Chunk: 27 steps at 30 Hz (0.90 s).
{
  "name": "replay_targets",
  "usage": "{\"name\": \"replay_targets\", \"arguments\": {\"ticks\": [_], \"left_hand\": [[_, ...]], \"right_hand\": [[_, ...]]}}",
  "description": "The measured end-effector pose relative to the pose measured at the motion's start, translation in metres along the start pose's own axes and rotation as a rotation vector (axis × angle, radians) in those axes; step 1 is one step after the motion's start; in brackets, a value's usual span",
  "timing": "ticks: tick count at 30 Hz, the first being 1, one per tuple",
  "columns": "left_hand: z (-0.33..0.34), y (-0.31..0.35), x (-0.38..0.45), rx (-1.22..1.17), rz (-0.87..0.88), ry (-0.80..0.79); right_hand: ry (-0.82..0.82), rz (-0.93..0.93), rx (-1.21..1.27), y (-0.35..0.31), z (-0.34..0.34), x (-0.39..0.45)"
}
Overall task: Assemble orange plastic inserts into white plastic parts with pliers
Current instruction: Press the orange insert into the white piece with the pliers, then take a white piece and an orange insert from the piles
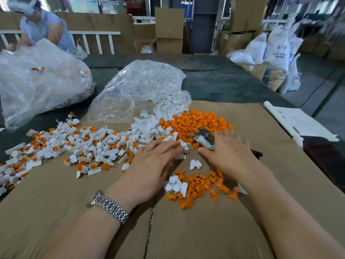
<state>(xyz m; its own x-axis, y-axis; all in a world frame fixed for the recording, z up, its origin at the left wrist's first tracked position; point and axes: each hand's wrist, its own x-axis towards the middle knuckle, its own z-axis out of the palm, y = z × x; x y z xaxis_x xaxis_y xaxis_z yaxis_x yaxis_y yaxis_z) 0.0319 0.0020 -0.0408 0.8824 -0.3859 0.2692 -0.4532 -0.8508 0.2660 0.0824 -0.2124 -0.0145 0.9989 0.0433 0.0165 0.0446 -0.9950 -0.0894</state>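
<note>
Where the cardboard (pixel 280 184) meets the dark table on the far left, a big bag (pixel 37 81) slumps, holding what look like finished pieces — orange shows through the film. Just right of it, finished parts (pixel 65 146) lie strewn in a wide drift, likely tossed clear of the work spot. A smaller bag (pixel 138 86) lies mouth-down toward the person, spilling white parts (pixel 149 126) within easy reach. The left hand (pixel 155 161), watch (pixel 110 206) at the wrist, lies flat with fingers straight, tips on loose white parts — holding nothing, apparently sorting for one. Below the hands sits a small mixed stock, white pieces touching orange inserts (pixel 203 184), probably raked close to save reaching. The main orange heap (pixel 196 122) lies beyond. The right hand (pixel 229 152) curls over the pliers (pixel 203 139), whose head points into that heap; whether it truly grips them cannot be told through the blur. Papers (pixel 298 122) rest at the far right edge.
</note>
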Motion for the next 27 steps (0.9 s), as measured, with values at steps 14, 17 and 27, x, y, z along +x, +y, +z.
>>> {"name": "replay_targets", "arguments": {"ticks": [14,17,27], "left_hand": [[-0.007,-0.001,-0.002,-0.056,-0.107,0.076],[-0.009,-0.001,-0.002,-0.056,-0.127,0.103],[-0.024,0.005,-0.007,-0.603,-0.36,0.219]], "right_hand": [[0.037,-0.411,0.359,-0.015,-0.018,-0.02],[-0.115,-0.555,0.384,-0.022,-0.015,-0.027],[-0.069,-0.555,0.493,-0.021,-0.009,-0.025]]}}
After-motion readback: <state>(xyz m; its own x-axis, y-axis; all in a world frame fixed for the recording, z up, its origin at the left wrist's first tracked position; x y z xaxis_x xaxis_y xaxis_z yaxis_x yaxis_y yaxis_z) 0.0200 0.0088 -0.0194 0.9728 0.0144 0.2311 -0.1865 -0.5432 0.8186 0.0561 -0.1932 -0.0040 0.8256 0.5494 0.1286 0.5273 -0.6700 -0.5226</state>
